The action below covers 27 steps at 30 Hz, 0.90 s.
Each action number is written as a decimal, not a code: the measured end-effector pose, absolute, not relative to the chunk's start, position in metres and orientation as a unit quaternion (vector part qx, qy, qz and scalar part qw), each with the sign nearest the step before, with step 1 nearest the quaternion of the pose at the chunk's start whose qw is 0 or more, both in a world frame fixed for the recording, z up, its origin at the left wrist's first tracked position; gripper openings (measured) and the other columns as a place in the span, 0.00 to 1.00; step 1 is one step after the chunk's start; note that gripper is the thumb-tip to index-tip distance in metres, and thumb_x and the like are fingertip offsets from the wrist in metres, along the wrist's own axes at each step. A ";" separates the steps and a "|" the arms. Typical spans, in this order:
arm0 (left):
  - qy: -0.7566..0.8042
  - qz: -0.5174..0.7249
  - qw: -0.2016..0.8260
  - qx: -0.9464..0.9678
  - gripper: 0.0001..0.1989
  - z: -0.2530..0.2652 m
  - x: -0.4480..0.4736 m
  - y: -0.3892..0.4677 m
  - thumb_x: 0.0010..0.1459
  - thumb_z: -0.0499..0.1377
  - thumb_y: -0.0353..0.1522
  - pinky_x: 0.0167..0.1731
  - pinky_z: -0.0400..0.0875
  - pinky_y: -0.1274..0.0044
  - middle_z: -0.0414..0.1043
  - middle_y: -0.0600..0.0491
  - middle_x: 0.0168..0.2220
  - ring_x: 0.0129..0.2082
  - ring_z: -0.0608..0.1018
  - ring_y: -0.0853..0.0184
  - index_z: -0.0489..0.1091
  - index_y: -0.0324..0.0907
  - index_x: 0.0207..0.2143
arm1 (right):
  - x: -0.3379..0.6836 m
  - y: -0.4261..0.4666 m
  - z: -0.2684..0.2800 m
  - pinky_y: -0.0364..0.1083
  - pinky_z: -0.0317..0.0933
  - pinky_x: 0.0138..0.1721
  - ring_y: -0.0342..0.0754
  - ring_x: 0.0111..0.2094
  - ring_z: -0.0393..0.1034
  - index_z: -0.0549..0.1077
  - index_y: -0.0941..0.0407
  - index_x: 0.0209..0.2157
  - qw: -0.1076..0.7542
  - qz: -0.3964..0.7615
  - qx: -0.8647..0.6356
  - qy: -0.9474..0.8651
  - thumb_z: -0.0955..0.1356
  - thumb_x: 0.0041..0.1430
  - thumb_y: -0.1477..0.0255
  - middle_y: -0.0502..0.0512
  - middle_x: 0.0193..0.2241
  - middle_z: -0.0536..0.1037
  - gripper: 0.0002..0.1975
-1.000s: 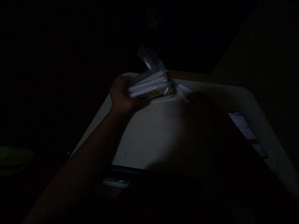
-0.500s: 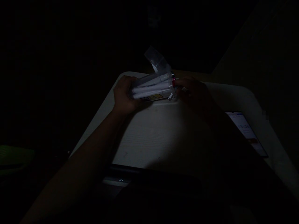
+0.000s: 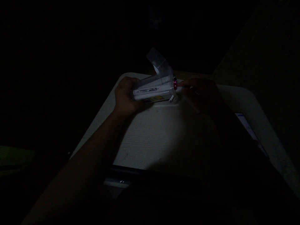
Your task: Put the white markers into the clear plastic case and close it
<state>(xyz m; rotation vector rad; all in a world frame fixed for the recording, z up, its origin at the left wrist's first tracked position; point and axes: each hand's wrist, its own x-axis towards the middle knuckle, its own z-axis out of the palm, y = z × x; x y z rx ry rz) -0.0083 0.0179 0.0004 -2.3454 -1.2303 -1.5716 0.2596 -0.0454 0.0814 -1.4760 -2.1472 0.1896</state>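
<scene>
The left hand (image 3: pixel 124 97) is wrapped around the closed end of a clear plastic box-shaped case (image 3: pixel 142 82), thumb on the near side. The case contains several slender white markers (image 3: pixel 153 86), packed lengthwise; a pinkish-red cap (image 3: pixel 175 83) shows at the mouth. A yellow-and-black label (image 3: pixel 156 99) marks its near lower side, and a clear hinged flap (image 3: pixel 157 60) stands open at the mouth end, tilted up and back. The case is tipped on its side, long axis running left to right, mouth facing right; contact with the table beneath cannot be confirmed. Just beside the mouth, the right hand (image 3: pixel 202 93) pinches a white marker (image 3: pixel 180 89), its long axis roughly in line with the case. A second pale stick (image 3: pixel 193 105) shows dimly below that hand; whether it is held cannot be told. Beneath the case is a pale, round-cornered table (image 3: pixel 145 134). Well right of the case lies a lit phone (image 3: pixel 248 126), partly blocked by the right forearm (image 3: pixel 236 140). Well left and nearer than the case is a green object (image 3: pixel 16 156), otherwise indistinct.
</scene>
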 end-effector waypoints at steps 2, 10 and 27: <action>-0.394 -0.504 0.030 -0.768 0.46 0.001 -0.009 0.019 0.35 0.53 0.70 0.36 0.72 0.65 0.72 0.47 0.38 0.37 0.76 0.58 0.68 0.43 0.42 | 0.267 -0.046 0.085 0.46 0.66 0.51 0.48 0.49 0.72 0.78 0.55 0.46 0.282 0.085 -0.550 -0.782 0.63 0.62 0.73 0.53 0.47 0.77 0.15; -0.382 -0.502 0.046 -0.775 0.44 0.001 -0.010 0.019 0.37 0.54 0.69 0.35 0.72 0.65 0.74 0.46 0.37 0.37 0.76 0.58 0.69 0.42 0.42 | 0.262 -0.050 0.088 0.41 0.65 0.41 0.43 0.38 0.72 0.80 0.55 0.36 0.307 0.088 -0.552 -0.770 0.72 0.56 0.67 0.51 0.37 0.79 0.08; -0.417 -0.444 0.058 -0.791 0.44 0.004 -0.012 0.018 0.39 0.53 0.68 0.40 0.70 0.63 0.73 0.47 0.39 0.40 0.75 0.58 0.68 0.42 0.43 | 0.273 -0.051 0.090 0.47 0.63 0.49 0.50 0.45 0.72 0.79 0.59 0.43 0.186 0.059 -0.516 -0.834 0.62 0.63 0.71 0.58 0.43 0.78 0.16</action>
